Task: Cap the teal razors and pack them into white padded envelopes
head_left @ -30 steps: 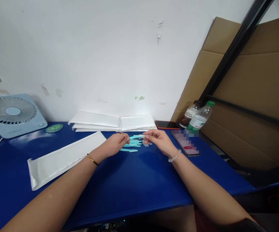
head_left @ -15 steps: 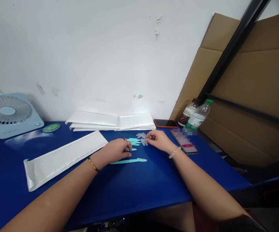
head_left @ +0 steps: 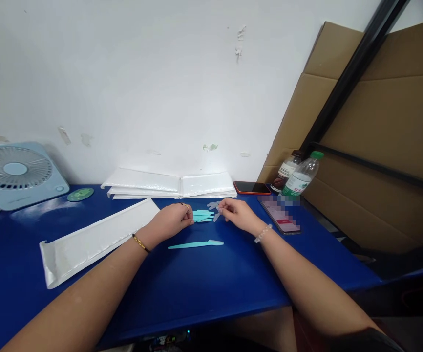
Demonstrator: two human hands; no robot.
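Note:
My left hand (head_left: 175, 220) is closed at the handle end of a bunch of turquoise eyebrow razors (head_left: 203, 214), with its fingertips pinched on one of them. The grip itself is partly hidden by the fingers. Across from it, my right hand (head_left: 240, 214) pinches a small clear plastic cap (head_left: 217, 216). Several more clear caps (head_left: 212, 205) lie loose just beyond those fingers. A single turquoise eyebrow razor (head_left: 196, 244) lies flat on the blue table, nearer to me, with its blade end to the right.
A white padded envelope (head_left: 97, 244) lies left of my left hand. More envelopes (head_left: 145, 181) are stacked against the wall. A fan (head_left: 17, 173) and a green disc (head_left: 80, 194) are at left. Two phones (head_left: 252, 187) (head_left: 280, 215) and two bottles (head_left: 299, 178) stand or lie at right.
My left hand has moved up and away from the lone razor, to the bunch, and its fingers have closed. My right hand has shifted slightly left among the caps.

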